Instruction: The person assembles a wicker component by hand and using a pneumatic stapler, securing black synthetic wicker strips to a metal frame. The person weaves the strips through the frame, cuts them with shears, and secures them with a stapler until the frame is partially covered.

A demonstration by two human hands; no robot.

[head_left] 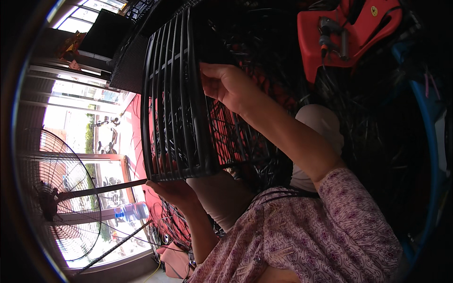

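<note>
A black slatted frame (pixel 175 118), with long parallel bars and a cross strip, stands in front of me, its far end raised. My left hand (pixel 172 188) holds its near left corner from below; its fingers show between the bars. My right hand (pixel 219 85) is at the frame's right edge, fingers curled, thumb along the edge. Where the fingertips meet the frame is partly hidden and dark. Below it, between my knees, lies a tangle of black strips (pixel 264 155).
A red plastic chair (pixel 311 52) at the far right bears a grey-black power tool (pixel 330 40). A large caged fan (pixel 66 198) stands left, near a blue water bottle (pixel 131 212) and a pink bag (pixel 175 262). A blue curved rim (pixel 427 137) runs along the right.
</note>
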